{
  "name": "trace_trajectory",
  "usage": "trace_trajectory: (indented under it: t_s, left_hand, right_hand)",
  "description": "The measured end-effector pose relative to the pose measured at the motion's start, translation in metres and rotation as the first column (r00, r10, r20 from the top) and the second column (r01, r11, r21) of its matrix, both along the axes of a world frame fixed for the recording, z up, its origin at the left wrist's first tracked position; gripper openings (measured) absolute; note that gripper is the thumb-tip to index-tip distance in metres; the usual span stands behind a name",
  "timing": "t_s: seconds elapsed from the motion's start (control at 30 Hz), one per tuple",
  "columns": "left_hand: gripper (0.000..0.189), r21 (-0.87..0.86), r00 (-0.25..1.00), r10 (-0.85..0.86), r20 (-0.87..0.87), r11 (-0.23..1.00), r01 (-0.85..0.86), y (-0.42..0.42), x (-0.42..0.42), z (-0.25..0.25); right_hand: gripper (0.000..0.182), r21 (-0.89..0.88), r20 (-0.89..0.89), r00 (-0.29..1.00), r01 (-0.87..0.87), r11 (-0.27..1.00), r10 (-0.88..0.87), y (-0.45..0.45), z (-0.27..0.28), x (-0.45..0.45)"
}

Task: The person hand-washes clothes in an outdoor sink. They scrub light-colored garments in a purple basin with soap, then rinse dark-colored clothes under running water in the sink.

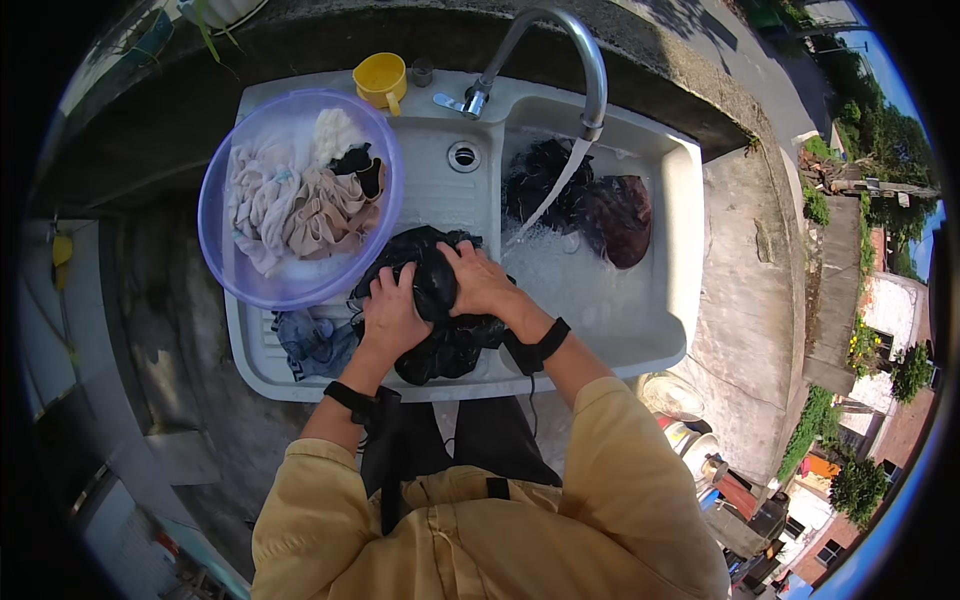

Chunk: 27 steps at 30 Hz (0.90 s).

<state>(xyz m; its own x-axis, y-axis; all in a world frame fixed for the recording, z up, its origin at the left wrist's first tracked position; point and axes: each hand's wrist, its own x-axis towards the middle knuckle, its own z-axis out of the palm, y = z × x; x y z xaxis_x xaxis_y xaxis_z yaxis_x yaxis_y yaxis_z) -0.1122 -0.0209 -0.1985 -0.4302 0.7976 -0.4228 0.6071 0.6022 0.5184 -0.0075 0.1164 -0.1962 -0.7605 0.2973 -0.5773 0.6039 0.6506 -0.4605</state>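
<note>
A wet black garment (pixel 431 277) lies bunched on the ribbed washboard side of a laundry sink (pixel 420 142). Both my left hand (pixel 393 311) and my right hand (pixel 480 279) grip its folds, one from each side. By my left wrist sits a wet blue-grey cloth (pixel 315 345). Water runs from the curved chrome faucet (pixel 592 60) into the basin at right. There, a black cloth (pixel 551 184) and a dark brown cloth (pixel 621 221) lie in sudsy water.
A translucent purple basin (pixel 208 247) of white and beige laundry (pixel 300 199) rests over the sink's left edge. Behind it stand a yellow plastic cup (pixel 380 75) and a small clear cup (pixel 422 71). A drain (pixel 464 157) opens near the faucet lever. A concrete ledge (pixel 742 225) runs along the right.
</note>
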Motion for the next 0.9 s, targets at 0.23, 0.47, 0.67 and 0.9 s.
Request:
trace_trajectory:
  t_s: [0.23, 0.47, 0.67, 0.9]
  left_hand:
    - [0.109, 0.114, 0.957, -0.045, -0.287, 0.99, 0.081, -0.062, 0.053, -0.017]
    - [0.064, 0.122, 0.993, 0.117, -0.033, 0.986, -0.112, 0.014, 0.03, 0.054]
    - [0.067, 0.361, 0.998, -0.029, 0.056, 0.933, 0.007, 0.079, 0.132, 0.093]
    - [0.077, 0.209, 0.973, -0.215, 0.085, 0.959, 0.194, 0.148, 0.222, -0.032]
  right_hand:
    - [0.108, 0.303, -0.174, 0.985, 0.048, 0.952, 0.006, -0.071, -0.019, 0.048]
    - [0.088, -0.305, -0.306, 0.91, 0.184, 0.935, -0.279, 0.025, -0.006, 0.05]
    - [0.101, -0.264, -0.377, 0.895, 0.142, 0.954, -0.237, 0.103, 0.04, 0.185]
    - [0.104, 0.001, 0.104, 0.992, 0.069, 0.998, -0.069, 0.247, -0.038, 0.311]
